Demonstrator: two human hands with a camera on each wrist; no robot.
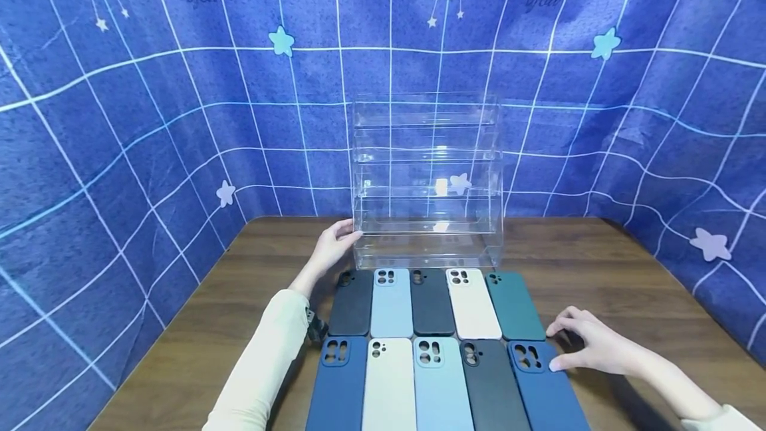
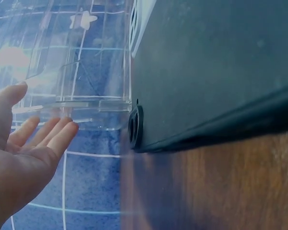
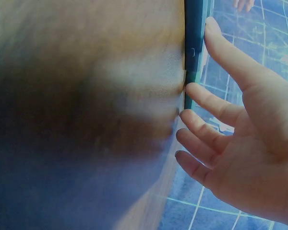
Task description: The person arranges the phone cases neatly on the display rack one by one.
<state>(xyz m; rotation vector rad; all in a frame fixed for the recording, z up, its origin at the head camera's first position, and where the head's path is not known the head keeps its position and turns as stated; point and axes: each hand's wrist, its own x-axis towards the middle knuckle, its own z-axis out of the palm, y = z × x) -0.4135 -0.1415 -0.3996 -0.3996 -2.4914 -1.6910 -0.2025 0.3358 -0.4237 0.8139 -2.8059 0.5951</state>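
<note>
My left hand (image 1: 332,245) touches the left side of a clear acrylic tiered rack (image 1: 427,261), with its thumb and fingers apart. In the left wrist view the fingers of the left hand (image 2: 26,158) extend relaxed beside the clear panel. My right hand (image 1: 595,343) is at the right end of two rows of phone cases. Its thumb touches the edge of a dark blue phone case (image 1: 553,394), and its fingertips are by the lower corner of a dark green phone case (image 1: 516,304). The right wrist view shows the right hand (image 3: 249,139) with its fingers spread loosely.
Several more phone cases lie in front of the rack, among them a black case (image 1: 352,308), a light blue case (image 1: 391,311), a white case (image 1: 475,311) and a cream case (image 1: 389,391). The wooden table (image 1: 197,351) meets a blue gridded cloth (image 1: 179,85) behind.
</note>
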